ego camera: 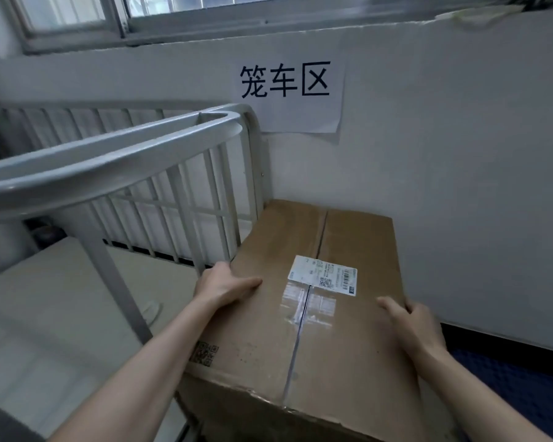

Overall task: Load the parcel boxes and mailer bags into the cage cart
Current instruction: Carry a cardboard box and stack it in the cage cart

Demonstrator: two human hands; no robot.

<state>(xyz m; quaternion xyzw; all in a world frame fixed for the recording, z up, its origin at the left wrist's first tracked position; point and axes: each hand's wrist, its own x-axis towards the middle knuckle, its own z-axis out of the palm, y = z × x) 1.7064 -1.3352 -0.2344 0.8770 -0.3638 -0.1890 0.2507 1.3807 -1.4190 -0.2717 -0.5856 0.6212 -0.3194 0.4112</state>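
You hold the cardboard box (pixel 268 330) at lower centre of the frame, its long top face running away from you toward the white wall (pixel 460 154). Your left hand (pixel 225 287) grips the box's left edge, thumb flat on top and fingers wrapped over the side. Your right hand (pixel 411 320) clasps the right edge the same way. A white shipping label (pixel 322 275) sits across the taped centre seam.

The cage cart (pixel 109 167) fills the left half: a pale grey tube rail sweeps from the left edge to upper centre, with upright bars below it. The box's far left corner lies just beside those bars. You cannot tell what the box rests on.

Under the rail, lower left, lies a pale beige flat surface (pixel 61 298). At lower right there is dark blue flooring (pixel 508 387). A paper sign (pixel 288 90) reading 笼车区 is stuck on the wall at upper centre, below a window (pixel 173 14).
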